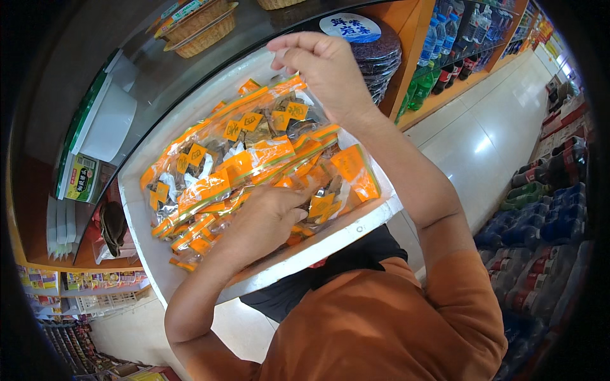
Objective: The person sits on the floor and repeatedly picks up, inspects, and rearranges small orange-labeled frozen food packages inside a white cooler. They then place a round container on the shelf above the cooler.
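Note:
A white box (130, 209), apparently foam, stands before me, filled with clear plastic packets (259, 157) that have orange printed tops. Dark and brown dried pieces and white slips show through the film. My left hand (267, 221) lies on the packets near the front, index finger stretched towards the right and thumb apart from it. It touches a packet (324, 205) at the near right; whether it grips the film is unclear. Over the box's far right corner my right hand (326, 66) is raised, fingers loosely bent, with nothing visible between them. Packet tops lie just below it.
A dark glass edge (190, 88) borders the box's far side. Behind are wicker baskets (202, 31), white tubs (105, 121) and a stack of dark discs (379, 52). Bottled drinks fill a shelf (414, 116); several bottle packs (543, 224) stand across the tiled aisle (476, 128).

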Motion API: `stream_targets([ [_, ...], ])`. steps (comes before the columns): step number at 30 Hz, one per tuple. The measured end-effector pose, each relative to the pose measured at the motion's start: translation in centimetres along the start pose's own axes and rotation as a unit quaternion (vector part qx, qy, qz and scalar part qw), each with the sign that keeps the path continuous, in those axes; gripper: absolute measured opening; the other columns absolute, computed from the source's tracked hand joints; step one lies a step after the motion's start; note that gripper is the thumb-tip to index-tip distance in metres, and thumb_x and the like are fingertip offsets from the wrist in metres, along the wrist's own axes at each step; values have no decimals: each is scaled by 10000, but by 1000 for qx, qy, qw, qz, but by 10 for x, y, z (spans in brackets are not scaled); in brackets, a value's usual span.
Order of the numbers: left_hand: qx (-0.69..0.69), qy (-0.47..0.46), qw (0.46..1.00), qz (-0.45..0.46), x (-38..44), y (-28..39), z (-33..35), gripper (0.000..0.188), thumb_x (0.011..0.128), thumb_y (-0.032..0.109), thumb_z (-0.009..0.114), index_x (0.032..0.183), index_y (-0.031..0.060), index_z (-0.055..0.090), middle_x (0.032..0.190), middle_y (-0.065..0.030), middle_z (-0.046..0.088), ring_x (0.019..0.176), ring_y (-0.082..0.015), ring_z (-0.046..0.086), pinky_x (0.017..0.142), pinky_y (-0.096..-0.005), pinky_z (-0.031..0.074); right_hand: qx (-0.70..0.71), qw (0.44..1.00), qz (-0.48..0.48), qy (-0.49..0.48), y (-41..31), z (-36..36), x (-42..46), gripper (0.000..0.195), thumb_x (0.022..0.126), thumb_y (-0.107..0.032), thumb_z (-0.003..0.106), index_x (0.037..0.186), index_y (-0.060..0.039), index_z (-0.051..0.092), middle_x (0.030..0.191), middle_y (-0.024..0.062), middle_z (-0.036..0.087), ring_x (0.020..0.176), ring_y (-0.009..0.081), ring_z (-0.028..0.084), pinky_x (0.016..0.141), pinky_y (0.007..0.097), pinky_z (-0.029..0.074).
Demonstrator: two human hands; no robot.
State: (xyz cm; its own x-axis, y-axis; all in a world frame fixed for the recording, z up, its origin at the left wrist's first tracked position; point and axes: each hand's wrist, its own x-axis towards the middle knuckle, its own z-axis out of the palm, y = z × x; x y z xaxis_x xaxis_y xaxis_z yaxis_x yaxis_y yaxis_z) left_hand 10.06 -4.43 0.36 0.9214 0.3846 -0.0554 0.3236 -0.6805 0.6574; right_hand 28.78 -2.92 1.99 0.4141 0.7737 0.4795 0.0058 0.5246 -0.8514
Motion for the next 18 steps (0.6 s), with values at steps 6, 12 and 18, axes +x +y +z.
stream_targets([
  [6, 41, -14, 999, -11, 3, 4, -6, 88, 705, 17, 546, 778, -31, 558, 688, -179, 538, 667, -306, 540, 612, -352, 422, -27, 999, 31, -18, 5, -2, -4, 181, 770, -54, 521, 915, 21, 599, 741, 52, 597, 706, 70, 510, 654, 197, 396],
  [12, 95, -88, 990, 49, -3, 1, 16, 88, 718, 86, 517, 698, 7, 551, 673, -173, 542, 642, -329, 541, 589, -408, 419, -51, 998, 18, -28, 5, 2, -4, 193, 772, -69, 523, 923, 25, 599, 748, 54, 599, 722, 75, 527, 659, 199, 406],
  [18, 118, 15, 993, 19, 8, -4, 12, 88, 695, 76, 514, 643, 26, 566, 614, -184, 534, 611, -336, 545, 577, -414, 425, -145, 987, 28, -60, 8, 8, -11, 200, 774, -70, 519, 920, 44, 592, 760, 55, 601, 735, 83, 554, 661, 197, 426],
])
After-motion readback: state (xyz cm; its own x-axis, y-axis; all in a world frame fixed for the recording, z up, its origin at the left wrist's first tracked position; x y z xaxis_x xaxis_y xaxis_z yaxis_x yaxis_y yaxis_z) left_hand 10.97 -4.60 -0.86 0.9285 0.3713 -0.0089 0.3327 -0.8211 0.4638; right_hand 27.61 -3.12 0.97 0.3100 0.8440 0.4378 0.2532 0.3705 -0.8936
